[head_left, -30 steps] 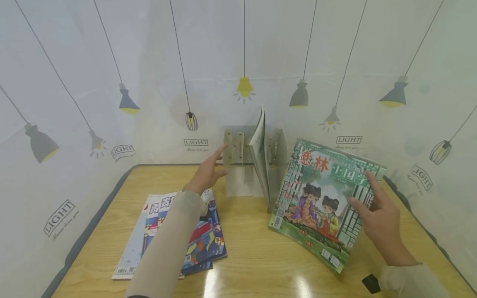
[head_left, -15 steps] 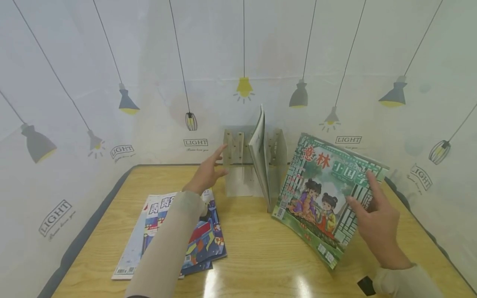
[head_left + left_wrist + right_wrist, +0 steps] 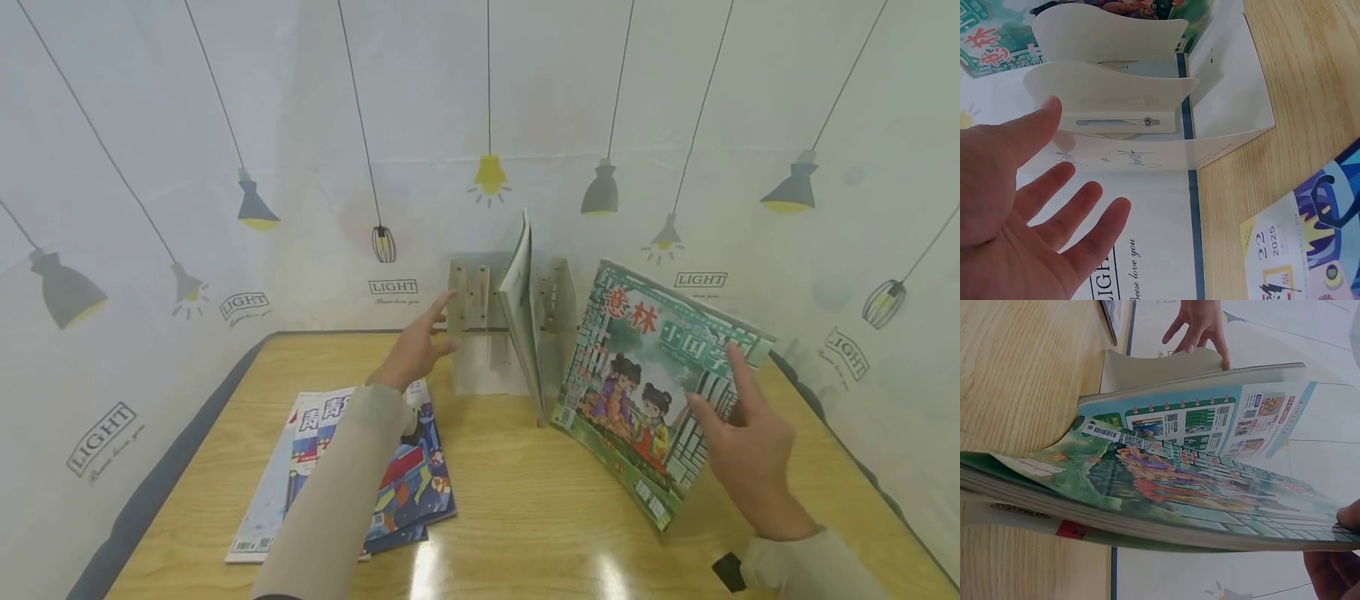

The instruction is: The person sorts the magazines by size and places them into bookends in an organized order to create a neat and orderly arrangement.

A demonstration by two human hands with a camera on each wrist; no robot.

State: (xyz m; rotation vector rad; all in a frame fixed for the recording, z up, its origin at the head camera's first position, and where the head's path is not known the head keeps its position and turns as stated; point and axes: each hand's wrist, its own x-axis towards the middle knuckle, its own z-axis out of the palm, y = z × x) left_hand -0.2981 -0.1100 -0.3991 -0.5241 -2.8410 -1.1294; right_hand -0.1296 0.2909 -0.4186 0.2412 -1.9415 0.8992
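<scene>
My right hand [image 3: 753, 454] pinches the right edge of a green magazine [image 3: 637, 383], its cover facing me; at least one more magazine shows behind it. In the right wrist view, the thumb [image 3: 1349, 515] lies on the cover and fingers are behind. The held magazine leans right of a pale file rack [image 3: 480, 375]. One magazine [image 3: 521, 325] stands upright in that rack, tilted a little. My left hand [image 3: 416, 346] is at the rack's left side, fingers spread and holding nothing. In the left wrist view, its thumb [image 3: 1050, 112] overlaps the rack's panels; contact is hard to tell.
Several overlapping blue magazines [image 3: 412, 492] lie flat on the wooden table [image 3: 510, 517] at the left, partly under my left forearm. Behind the table hangs a white backdrop [image 3: 420, 100] printed with lamps. The rack stands near the table's back edge.
The right hand has brought the green magazine slightly up and turned it a bit more upright, its lower edge shifting toward the rack. The left hand and rack have stayed put.
</scene>
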